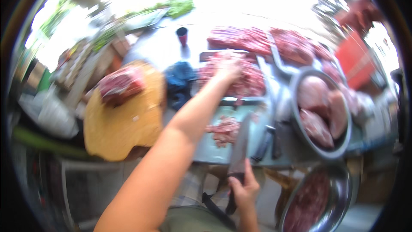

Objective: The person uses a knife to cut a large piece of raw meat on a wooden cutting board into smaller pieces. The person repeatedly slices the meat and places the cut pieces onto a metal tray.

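Observation:
My left hand (229, 68) reaches across to a tray of chopped meat (251, 81), its fingers down among the pieces and smeared, so their grip does not show. Low in front of me, my right hand (244, 187) is closed around the handle of a large knife (240, 146). The blade points away from me, over the right part of a pale blue cutting board (214, 150). A small heap of chopped meat (225, 131) lies on that board, just left of the blade.
At left, a chunk of meat (122, 83) rests on a round wooden chopping block (124, 124). A blue cloth (179, 81) and a dark cup (182, 36) are nearby. Slabs of meat (240, 38) lie behind. Right stand a basin (296, 116) of large meat pieces and a lower metal bowl (343, 193).

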